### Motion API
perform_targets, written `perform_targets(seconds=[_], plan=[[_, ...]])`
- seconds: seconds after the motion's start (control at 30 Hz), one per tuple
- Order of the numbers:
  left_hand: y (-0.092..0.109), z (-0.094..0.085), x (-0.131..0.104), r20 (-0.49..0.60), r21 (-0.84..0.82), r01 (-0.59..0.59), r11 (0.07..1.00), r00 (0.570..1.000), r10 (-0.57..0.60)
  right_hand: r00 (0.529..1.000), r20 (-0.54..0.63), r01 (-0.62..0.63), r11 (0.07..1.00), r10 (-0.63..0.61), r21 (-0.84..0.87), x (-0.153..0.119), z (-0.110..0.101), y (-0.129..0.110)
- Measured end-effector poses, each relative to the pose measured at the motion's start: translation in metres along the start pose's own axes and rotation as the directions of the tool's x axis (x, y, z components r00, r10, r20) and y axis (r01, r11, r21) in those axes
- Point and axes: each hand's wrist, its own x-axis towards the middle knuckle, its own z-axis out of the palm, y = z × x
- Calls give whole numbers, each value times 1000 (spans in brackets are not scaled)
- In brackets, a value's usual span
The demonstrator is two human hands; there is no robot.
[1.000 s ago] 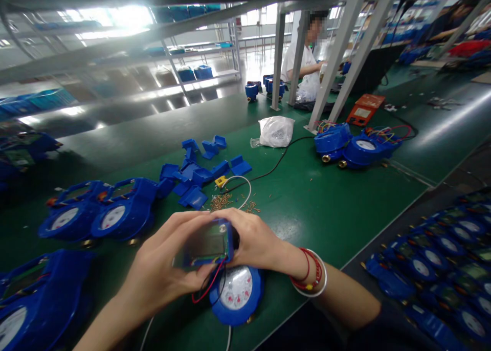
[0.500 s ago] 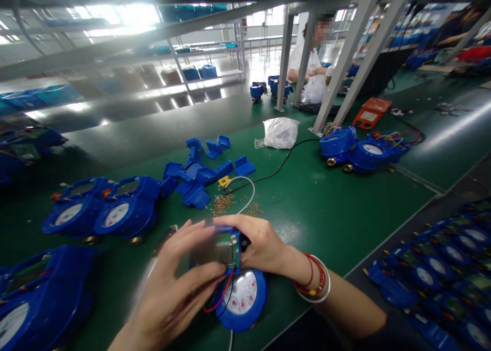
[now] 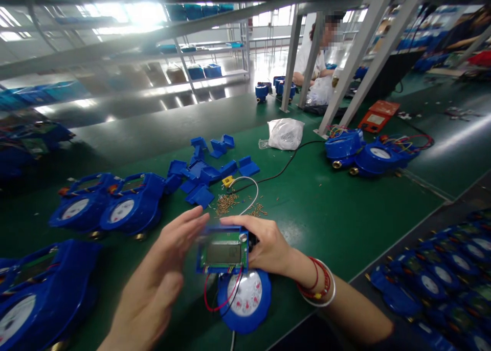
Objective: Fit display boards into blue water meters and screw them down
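In front of me stands a blue water meter (image 3: 264,310) with a round white dial. At its top, a green circuit board (image 3: 205,256) with a grey display sits in a blue frame, and red and black wires loop down from it. My right hand (image 3: 268,241) grips the right side of this frame, fingers curled behind it and partly hidden. Just left of the board, my left hand (image 3: 153,279) hovers with fingers stretched out, slightly blurred and holding nothing. Beyond the meter lie small brass screws (image 3: 226,203) and a yellow connector (image 3: 227,181) on a white cable.
Blue plastic covers (image 3: 199,172) lie heaped behind the screws. More water meters (image 3: 130,207) stand at left, with others (image 3: 378,154) at right and many below the table's right edge. A white bag (image 3: 286,133), an orange box (image 3: 379,116) and metal posts stand farther back. A person (image 3: 312,59) sits across.
My left hand has moved left, off the circuit board, uncovering the display. My right hand still grips the frame. The whole view has shifted slightly.
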Motion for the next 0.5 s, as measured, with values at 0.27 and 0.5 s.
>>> perform_targets(seconds=[0.27, 0.5], plan=[[-12, 3, 6, 160, 168, 91, 982, 980, -118, 999, 32, -2, 1000, 2, 12, 0, -1, 1], [-7, 11, 4, 59, 149, -215, 965, 976, 209, 999, 41, -32, 999, 31, 18, 1, 0, -2]])
